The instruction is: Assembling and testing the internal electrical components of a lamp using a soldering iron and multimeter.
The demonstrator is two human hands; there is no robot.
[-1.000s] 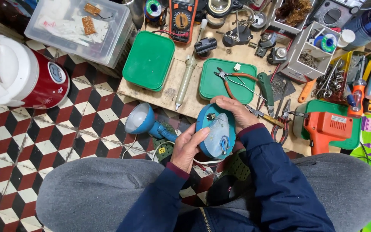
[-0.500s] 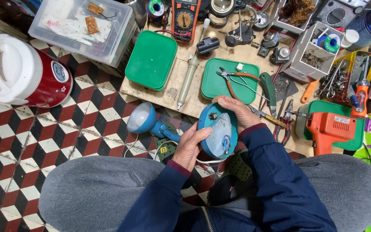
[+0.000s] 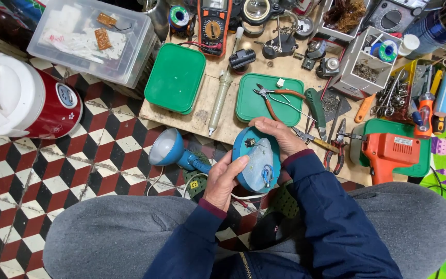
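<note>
Lamp base [image 3: 256, 160], blue, oval, underside up: held over the lap just below the tabletop [image 3: 202, 111] edge, between both hands. Left hand [image 3: 223, 178] clasps its near rim, thumb laid on the grey bottom plate; right hand [image 3: 280, 137] wraps the far rim, fingers closed round it. Against the frames a second back, the base sits at much the same tilt and both grips are unchanged; only the view has shifted slightly, so the work reads as inspection of the underside. Lamp head [image 3: 166, 147], blue, lies on the chequered floor left of the base, joined by its neck. White cord [image 3: 243, 196] runs below the base. Pliers [image 3: 277, 98], orange-handled, rest on a green lid above the base.
</note>
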